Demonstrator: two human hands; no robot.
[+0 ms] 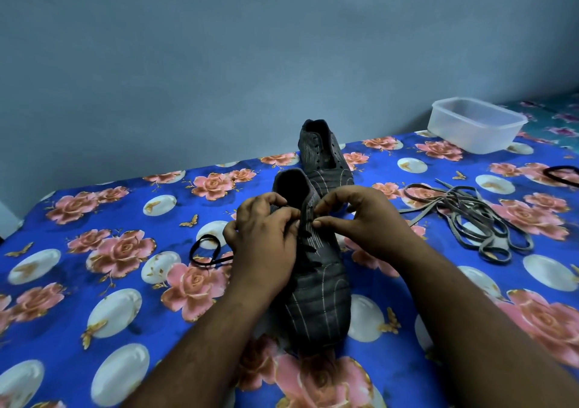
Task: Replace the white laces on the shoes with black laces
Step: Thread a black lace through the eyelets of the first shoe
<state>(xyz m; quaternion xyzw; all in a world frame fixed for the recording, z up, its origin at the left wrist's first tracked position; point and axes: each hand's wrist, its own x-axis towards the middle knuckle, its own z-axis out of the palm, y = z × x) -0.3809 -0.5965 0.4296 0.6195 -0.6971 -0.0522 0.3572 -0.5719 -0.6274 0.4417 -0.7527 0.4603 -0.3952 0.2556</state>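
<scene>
A dark grey striped shoe (316, 291) lies in front of me, toe toward me, with a black lace threaded through its lower eyelets. My left hand (266, 238) curls over the shoe's left eyelet row and pinches the black lace (205, 252), whose loose end loops out to the left on the cloth. My right hand (360, 216) pinches the right eyelet flap between thumb and forefinger. A second grey shoe (324, 153) stands behind, with no lace in it. The removed pale laces (470, 219) lie in a tangle to the right.
A clear plastic tub (476, 124) stands at the back right. Another black lace (562, 174) lies at the right edge. The blue floral cloth (109, 282) covers the surface, which ends at the blue wall behind the shoes.
</scene>
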